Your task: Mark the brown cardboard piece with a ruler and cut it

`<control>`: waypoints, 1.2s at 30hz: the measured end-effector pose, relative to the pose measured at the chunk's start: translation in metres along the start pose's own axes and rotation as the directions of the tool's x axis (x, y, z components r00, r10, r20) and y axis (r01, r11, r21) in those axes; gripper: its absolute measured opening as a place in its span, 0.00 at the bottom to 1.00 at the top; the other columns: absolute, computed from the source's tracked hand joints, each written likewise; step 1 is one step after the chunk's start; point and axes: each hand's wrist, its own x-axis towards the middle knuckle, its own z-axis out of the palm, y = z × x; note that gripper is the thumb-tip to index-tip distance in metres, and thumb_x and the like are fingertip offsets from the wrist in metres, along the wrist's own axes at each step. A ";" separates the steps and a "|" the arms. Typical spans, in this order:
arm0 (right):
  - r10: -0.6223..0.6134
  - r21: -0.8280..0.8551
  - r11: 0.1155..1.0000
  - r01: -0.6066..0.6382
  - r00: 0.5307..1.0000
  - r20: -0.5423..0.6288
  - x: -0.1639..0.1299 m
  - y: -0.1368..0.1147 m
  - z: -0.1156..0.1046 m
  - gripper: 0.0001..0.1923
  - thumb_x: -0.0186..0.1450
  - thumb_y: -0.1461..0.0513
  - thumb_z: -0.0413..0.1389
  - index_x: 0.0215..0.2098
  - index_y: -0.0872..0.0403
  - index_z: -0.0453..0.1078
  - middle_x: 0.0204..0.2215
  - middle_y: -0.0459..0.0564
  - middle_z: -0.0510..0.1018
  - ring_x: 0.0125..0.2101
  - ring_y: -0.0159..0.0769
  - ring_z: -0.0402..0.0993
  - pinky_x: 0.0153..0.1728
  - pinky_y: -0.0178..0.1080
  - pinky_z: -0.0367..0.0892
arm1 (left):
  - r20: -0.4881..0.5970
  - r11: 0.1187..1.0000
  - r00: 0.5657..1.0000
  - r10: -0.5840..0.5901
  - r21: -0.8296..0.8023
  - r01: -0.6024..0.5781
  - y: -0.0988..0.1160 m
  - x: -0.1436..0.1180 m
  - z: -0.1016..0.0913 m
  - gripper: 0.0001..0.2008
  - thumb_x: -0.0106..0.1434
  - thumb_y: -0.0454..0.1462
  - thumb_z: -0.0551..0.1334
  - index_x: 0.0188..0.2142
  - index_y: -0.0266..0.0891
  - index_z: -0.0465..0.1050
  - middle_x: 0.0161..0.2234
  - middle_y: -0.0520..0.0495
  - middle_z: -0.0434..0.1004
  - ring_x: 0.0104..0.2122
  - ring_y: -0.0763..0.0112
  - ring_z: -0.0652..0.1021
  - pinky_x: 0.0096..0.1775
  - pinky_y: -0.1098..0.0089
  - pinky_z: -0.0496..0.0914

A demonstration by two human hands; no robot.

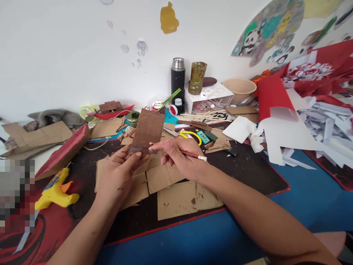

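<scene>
My left hand [124,167] grips the lower end of a brown-painted cardboard piece [149,129], held up and tilted above the mat. Fingers of that hand wrap the bottom edge, thumb in front. In my right hand [180,154] is a red and black pencil [193,154], its tip near the lower part of the cardboard piece and its white end pointing right. The right fingertips are close to the cardboard; whether they touch it I cannot tell. Under both hands lie bare cardboard sheets [165,176], and a paint-stained sheet [190,200] is nearer to me.
A yellow glue gun [56,193] lies at left beside a red-painted cardboard tray [64,151]. Yellow-handled scissors [190,135] and a green utility knife [217,141] lie behind my right hand. A black flask [178,79] stands by the wall. Paper scraps [325,125] pile up at right.
</scene>
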 end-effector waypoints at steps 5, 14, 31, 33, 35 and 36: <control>-0.007 0.098 0.995 0.003 0.999 0.042 0.000 -0.001 0.004 0.30 0.81 0.40 0.54 0.52 0.54 0.85 0.30 0.46 0.85 0.29 0.30 0.83 0.32 0.32 0.76 | 0.038 1.000 0.999 -0.022 0.023 0.021 0.002 -0.004 0.005 0.18 0.51 0.45 0.82 0.38 0.41 0.86 0.42 0.43 0.89 0.43 0.55 0.88 0.45 0.59 0.86; 0.070 0.188 0.978 -0.085 0.994 0.088 0.003 -0.004 0.008 0.19 0.80 0.48 0.59 0.49 0.54 0.82 0.34 0.48 0.87 0.33 0.32 0.86 0.37 0.34 0.81 | 0.059 1.000 0.998 -0.026 0.006 0.026 0.004 -0.004 0.008 0.17 0.50 0.44 0.82 0.36 0.40 0.86 0.39 0.42 0.89 0.39 0.55 0.88 0.43 0.57 0.87; 0.063 0.170 0.983 -0.074 0.996 0.068 0.004 0.002 0.009 0.18 0.81 0.50 0.57 0.46 0.53 0.81 0.34 0.48 0.88 0.35 0.33 0.87 0.39 0.35 0.82 | 0.096 0.999 0.995 -0.040 0.017 0.038 0.001 -0.005 0.005 0.17 0.53 0.45 0.82 0.39 0.40 0.87 0.41 0.40 0.90 0.40 0.52 0.89 0.48 0.53 0.86; 0.078 0.163 0.983 -0.089 0.994 0.074 0.004 0.002 0.009 0.18 0.80 0.49 0.57 0.46 0.53 0.82 0.34 0.48 0.88 0.35 0.33 0.87 0.39 0.35 0.82 | 0.109 0.999 0.993 -0.043 0.011 0.042 0.002 -0.005 0.006 0.18 0.52 0.45 0.82 0.39 0.41 0.87 0.40 0.41 0.90 0.40 0.53 0.89 0.47 0.54 0.86; 0.095 0.153 0.983 -0.107 0.992 0.079 0.004 0.002 0.009 0.19 0.80 0.48 0.58 0.46 0.53 0.82 0.35 0.48 0.88 0.36 0.33 0.87 0.39 0.35 0.82 | 0.112 0.999 0.993 -0.041 0.005 0.041 0.002 -0.005 0.007 0.18 0.51 0.46 0.82 0.38 0.41 0.86 0.40 0.41 0.90 0.39 0.52 0.89 0.46 0.53 0.86; 0.102 0.149 0.982 -0.113 0.992 0.080 0.004 0.002 0.009 0.19 0.80 0.48 0.57 0.47 0.53 0.82 0.35 0.48 0.88 0.36 0.34 0.87 0.39 0.35 0.82 | 0.110 0.999 0.993 -0.042 0.004 0.042 0.002 -0.005 0.008 0.18 0.51 0.46 0.82 0.38 0.41 0.86 0.39 0.41 0.90 0.39 0.52 0.89 0.45 0.53 0.86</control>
